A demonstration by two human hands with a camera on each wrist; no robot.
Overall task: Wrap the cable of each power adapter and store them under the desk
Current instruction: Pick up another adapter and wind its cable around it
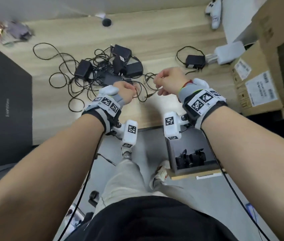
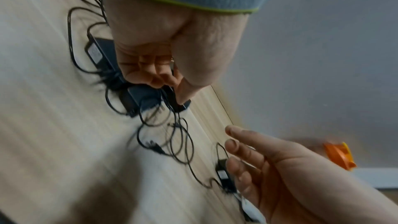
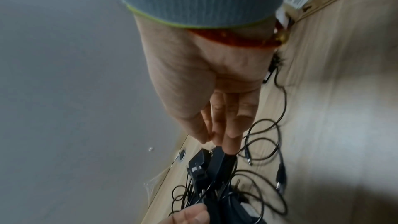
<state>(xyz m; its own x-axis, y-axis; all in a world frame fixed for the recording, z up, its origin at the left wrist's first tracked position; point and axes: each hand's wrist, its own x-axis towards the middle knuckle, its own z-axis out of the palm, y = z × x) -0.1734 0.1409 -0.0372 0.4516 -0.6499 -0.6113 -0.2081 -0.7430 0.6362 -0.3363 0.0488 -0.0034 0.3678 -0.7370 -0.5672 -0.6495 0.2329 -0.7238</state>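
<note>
**Two hands at the pile of adapters**

From the head camera, the wooden desk (image 1: 155,40) is holding a pile of black adapters (image 1: 120,65). Their thin cables (image 1: 59,77) are lying in loose, tangled loops around them. One lone adapter (image 1: 195,61) is sitting apart, on the right side. The left hand (image 1: 125,92) is curling at the near edge of the pile. The right hand (image 1: 170,80) is hanging just beside it, over some cable loops. Below the desk edge, a dark box (image 1: 172,153) is sitting on the floor with wrapped adapters (image 1: 190,159) inside. Cardboard boxes (image 1: 259,80) are standing on the right.

From the left wrist camera, the left hand (image 2: 172,48) is curling its fingers (image 2: 155,74) tight. Its thumb is pressing down on the near adapter (image 2: 146,97), gripping it. The right hand (image 2: 280,168) is showing long, nearly straight fingers.

From the right wrist camera, the right hand (image 3: 215,91) is pointing its fingers (image 3: 243,113) down at the pile (image 3: 215,164). The thumb is touching the fingertips. I cannot tell if a cable is pinched there. The picture is blurry.
</note>
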